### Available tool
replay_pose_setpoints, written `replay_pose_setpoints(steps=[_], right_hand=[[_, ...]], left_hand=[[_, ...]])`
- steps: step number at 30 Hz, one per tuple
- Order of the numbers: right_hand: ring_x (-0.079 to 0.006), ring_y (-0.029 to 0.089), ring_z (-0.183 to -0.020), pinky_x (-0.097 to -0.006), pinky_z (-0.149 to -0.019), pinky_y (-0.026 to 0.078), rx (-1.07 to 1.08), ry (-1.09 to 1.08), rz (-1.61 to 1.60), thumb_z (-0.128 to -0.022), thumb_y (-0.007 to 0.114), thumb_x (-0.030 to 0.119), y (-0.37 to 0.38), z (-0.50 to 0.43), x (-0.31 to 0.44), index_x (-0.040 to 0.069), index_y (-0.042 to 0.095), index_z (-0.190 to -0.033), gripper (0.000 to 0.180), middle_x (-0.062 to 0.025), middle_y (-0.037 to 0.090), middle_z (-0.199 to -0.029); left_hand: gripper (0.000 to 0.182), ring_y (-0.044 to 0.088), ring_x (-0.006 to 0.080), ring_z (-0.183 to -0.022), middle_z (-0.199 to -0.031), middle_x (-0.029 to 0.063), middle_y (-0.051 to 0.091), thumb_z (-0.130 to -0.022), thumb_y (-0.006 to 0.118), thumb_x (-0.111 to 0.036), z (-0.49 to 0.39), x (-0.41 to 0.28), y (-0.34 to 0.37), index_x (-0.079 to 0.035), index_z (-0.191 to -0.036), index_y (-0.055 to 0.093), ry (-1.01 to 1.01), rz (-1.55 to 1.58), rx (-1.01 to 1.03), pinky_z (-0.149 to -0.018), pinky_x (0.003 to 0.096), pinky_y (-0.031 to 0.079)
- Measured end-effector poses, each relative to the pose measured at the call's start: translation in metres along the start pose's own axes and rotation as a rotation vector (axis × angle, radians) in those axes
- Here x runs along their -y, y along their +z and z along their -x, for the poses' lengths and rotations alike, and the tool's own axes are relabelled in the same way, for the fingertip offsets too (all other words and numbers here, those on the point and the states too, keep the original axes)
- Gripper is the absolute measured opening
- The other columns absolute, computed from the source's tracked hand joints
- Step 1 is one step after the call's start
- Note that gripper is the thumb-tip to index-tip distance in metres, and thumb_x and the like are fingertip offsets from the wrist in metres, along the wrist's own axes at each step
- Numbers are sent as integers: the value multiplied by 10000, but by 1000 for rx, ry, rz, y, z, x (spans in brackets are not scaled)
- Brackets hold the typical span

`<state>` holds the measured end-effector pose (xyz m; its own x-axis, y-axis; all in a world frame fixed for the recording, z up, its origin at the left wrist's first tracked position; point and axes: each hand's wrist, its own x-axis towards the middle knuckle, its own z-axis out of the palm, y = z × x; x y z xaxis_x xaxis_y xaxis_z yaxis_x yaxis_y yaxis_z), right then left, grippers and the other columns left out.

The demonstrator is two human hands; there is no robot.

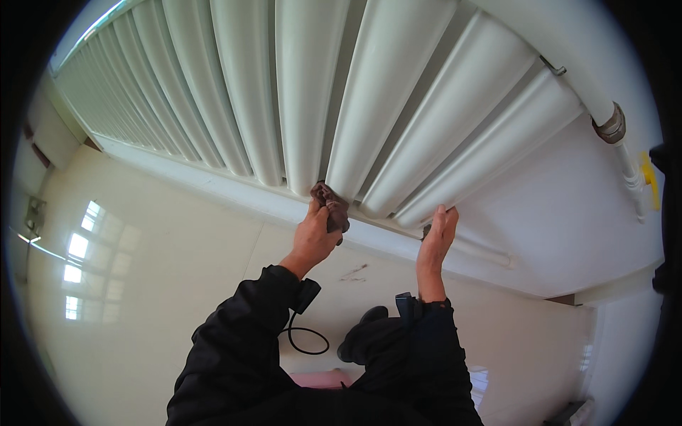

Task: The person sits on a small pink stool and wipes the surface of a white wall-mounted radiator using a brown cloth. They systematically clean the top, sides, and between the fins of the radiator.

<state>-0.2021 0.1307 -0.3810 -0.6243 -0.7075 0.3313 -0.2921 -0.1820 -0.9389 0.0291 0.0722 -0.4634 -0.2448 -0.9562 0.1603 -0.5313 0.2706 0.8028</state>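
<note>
A white column radiator (373, 101) fills the upper part of the view along the wall. My left hand (311, 239) grips a crumpled brown cloth (337, 212), which touches the lower ends of two neighbouring columns, at the gap between them. Farther right, my right hand (438, 239) rests against the bottom of the radiator's last column, fingers extended and holding nothing that I can see. A small dark fitting (426, 232) shows beside its fingers, partly hidden by the hand.
On the right wall runs a white pipe (583, 82) with a metal coupling (609, 125) and a yellow valve handle (650, 180). Dark smudges (354, 272) mark the tiled floor (176, 239). A black cable (309, 351) loops below my left wrist. Something pink (319, 379) lies near my legs.
</note>
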Motion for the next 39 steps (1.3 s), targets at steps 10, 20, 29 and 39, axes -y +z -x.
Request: replay_pose_setpoints(steps=[10,20,29,39], right_hand=[[-156,444,-905,-298,-893,405,82,65,65,-1104,505,373,-6,1,-22,-9,470,-1114,384,-43,451,-943],[-174,424,-881,-304,-879,400,65,38,74,-1100,507,376,-2,-2,-25,19,427,-1018,375,-43,420,-909],[-153,396,-856,-302,-842,390,90,61,77,-1096,521,383,-6,-2,-23,24,444,-996,381,-28,404,-893],[-143,416,-871,-299,-856,397,93,51,48,-1092,536,383,-7,-2,-26,4,485,-1047,385,-24,436,-909]], left_hand=[[416,648,474,-1038,-1353,217,524,-769,741,-167,0,-1,1,-4,-1131,617,-68,-231,74,-829,552,552],[302,668,450,-983,-1306,179,546,-809,706,-130,11,-23,2,-25,-1064,585,-85,-187,34,-797,555,550],[330,684,393,-923,-1212,157,562,-753,748,-105,10,-37,19,-23,-1017,569,225,-244,108,-711,512,564],[328,666,501,-858,-1256,231,529,-812,720,-110,10,-35,37,15,-1058,542,93,-279,264,-734,599,548]])
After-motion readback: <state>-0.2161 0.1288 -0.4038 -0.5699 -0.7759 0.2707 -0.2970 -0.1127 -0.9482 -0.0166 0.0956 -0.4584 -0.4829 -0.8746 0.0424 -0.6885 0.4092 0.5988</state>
